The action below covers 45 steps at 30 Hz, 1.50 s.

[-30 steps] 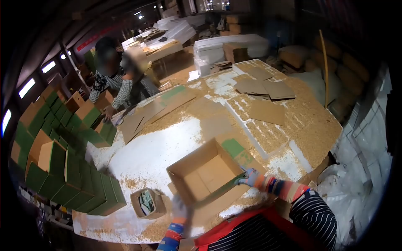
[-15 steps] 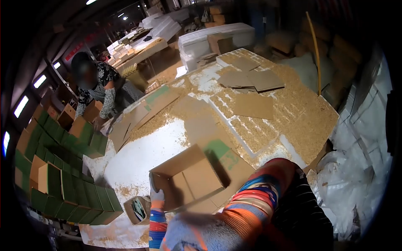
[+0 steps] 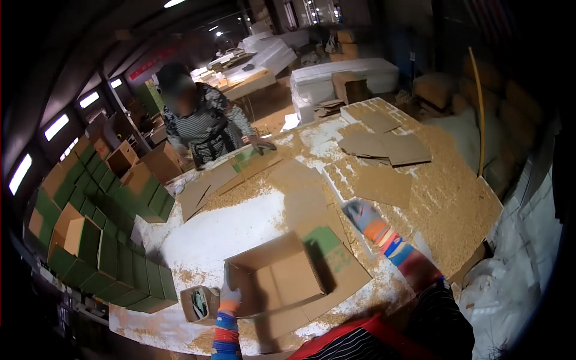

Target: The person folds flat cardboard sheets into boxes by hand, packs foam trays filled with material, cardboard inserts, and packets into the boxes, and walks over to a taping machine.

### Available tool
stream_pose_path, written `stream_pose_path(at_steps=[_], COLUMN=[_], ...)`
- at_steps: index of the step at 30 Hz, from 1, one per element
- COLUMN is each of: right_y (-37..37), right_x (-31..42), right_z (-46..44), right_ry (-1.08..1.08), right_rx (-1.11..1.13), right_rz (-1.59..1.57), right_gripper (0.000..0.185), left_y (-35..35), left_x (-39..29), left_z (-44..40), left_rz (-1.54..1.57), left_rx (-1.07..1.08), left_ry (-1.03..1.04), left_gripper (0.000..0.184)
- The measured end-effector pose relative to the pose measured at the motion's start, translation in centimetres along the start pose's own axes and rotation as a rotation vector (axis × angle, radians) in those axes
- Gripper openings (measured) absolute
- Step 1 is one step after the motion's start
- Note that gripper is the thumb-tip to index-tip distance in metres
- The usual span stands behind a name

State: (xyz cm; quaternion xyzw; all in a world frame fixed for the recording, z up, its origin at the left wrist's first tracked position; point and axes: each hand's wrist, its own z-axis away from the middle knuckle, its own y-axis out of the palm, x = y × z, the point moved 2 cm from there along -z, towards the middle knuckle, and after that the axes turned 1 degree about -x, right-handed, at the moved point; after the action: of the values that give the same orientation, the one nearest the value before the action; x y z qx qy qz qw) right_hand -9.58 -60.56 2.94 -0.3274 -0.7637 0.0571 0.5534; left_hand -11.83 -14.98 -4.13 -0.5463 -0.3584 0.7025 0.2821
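Observation:
An open cardboard box (image 3: 291, 270) stands on the near side of the table, on a flat cardboard sheet with a green patch. My left hand (image 3: 230, 294), in a grey glove with an orange cuff, grips the box's left wall. Beside that hand is a small carton (image 3: 211, 303) with thin dark and pale pieces inside. My right hand (image 3: 361, 215), gloved too, is stretched out beyond the box at the edge of a white slab (image 3: 358, 240) covered in sawdust. Its fingers are blurred and partly hidden, so I cannot tell whether it holds anything.
Green-sided cardboard boxes (image 3: 129, 273) stand in rows at the left. Loose cardboard sheets (image 3: 384, 186) lie on the sawdust-strewn slabs. Across the table, a co-worker (image 3: 204, 123) rests a hand near cardboard. Clear plastic wrap (image 3: 504, 306) hangs at the right.
My right hand has moved from close in front of me out to the slab's edge. My left hand stays on the box. The co-worker has straightened and reached over the table; my view has shifted.

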Motion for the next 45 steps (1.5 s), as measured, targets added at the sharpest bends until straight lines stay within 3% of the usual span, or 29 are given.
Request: stream_pose_path(at_steps=[2,5,9,11,12,15,17,18,20,22,23,24,26,27,29,31,34,35,37,39,41,43,44,45], right_y=[2.5,2.5,3.1,1.1,0.4,-6.7,-9.8,-10.0,-9.1,-9.2,-9.4,-10.4,-10.5,-10.5,-10.6,-11.7,-12.3,-12.3,-9.9,-6.2,-1.3,2.2,4.3,6.3], right_x=[-10.0,-8.6,-9.4,-6.3,-5.2,-7.5,-9.1,-12.4,-20.1,-20.8,-20.0,-13.7,-14.2,-14.1,-14.8,-11.4,-3.6,-2.0,8.7,10.2,17.6,19.6,18.6,17.3], right_z=[4.2,8.1,12.0,14.2,14.9,13.1,11.6,12.0,12.1,11.9,11.4,10.2,10.3,10.3,8.4,5.2,0.6,-1.1,-1.6,-2.7,-1.2,-0.5,-0.9,-1.4], right_ry=[0.019,-0.015,0.003,0.016,0.011,0.103,0.365,0.509,0.767,0.667,0.457,0.358,0.280,0.354,0.316,0.335,0.430,0.460,0.381,0.478,0.180,0.129,0.119,0.112], right_rx=[0.064,0.142,0.108,0.263,0.340,-0.124,0.088,0.155,0.302,0.451,0.471,0.512,0.477,0.411,0.305,0.361,0.386,0.413,0.469,0.555,0.765,0.923,1.035,1.156], right_rz=[0.758,0.972,0.869,0.783,0.734,0.489,0.731,0.605,0.344,0.323,0.437,0.545,0.356,0.303,0.311,-0.119,-0.368,-0.408,-0.560,-0.654,-0.605,-0.497,-0.486,-0.456], right_gripper=[0.037,0.049,0.056,0.055,0.054,0.049,0.052,0.055,0.061,0.085,0.093,0.097,0.096,0.091,0.082,0.075,0.058,0.054,0.046,0.045,0.052,0.056,0.058,0.059], left_y=[0.0,-0.3,-1.2,-1.3,-1.2,-1.7,-2.2,-1.8,-1.1,-0.6,-0.2,-0.6,-1.5,-1.1,-0.9,0.0,-0.3,0.5,0.9,-0.4,4.2,-0.8,-1.4,-1.3], left_x=[0.2,1.1,4.2,4.5,4.1,3.1,2.0,2.7,3.3,4.0,4.6,2.6,1.4,2.4,2.1,2.0,-2.0,-1.0,-0.8,-2.2,2.9,-1.6,-2.0,-1.7], left_z=[-0.4,-0.8,-1.7,-1.3,-1.1,0.4,1.0,0.6,0.6,0.6,0.2,0.8,1.1,0.3,0.9,1.5,4.7,4.1,4.1,5.3,1.5,5.0,5.4,5.7], left_rz=[0.048,0.095,0.158,0.259,0.159,0.035,0.190,0.072,0.136,0.194,0.150,0.158,0.133,0.113,0.183,0.079,-0.184,-0.108,0.064,0.454,0.572,0.794,0.207,0.193], left_rx=[0.001,-0.018,0.054,0.090,0.065,0.015,0.033,-0.013,-0.007,-0.015,-0.036,-0.040,0.038,0.115,0.028,0.009,0.010,0.059,0.010,-0.065,-0.202,0.092,-0.054,-0.132], left_ry=[0.000,0.000,0.091,0.168,0.159,0.107,0.063,0.063,0.066,0.069,0.012,0.051,0.006,-0.065,0.121,0.171,0.048,0.002,-0.012,0.055,0.207,0.094,0.533,0.584], left_gripper=[0.059,0.058,0.055,0.055,0.055,0.056,0.056,0.055,0.054,0.050,0.048,0.048,0.049,0.050,0.053,0.055,0.057,0.058,0.059,0.058,0.053,0.054,0.057,0.062])
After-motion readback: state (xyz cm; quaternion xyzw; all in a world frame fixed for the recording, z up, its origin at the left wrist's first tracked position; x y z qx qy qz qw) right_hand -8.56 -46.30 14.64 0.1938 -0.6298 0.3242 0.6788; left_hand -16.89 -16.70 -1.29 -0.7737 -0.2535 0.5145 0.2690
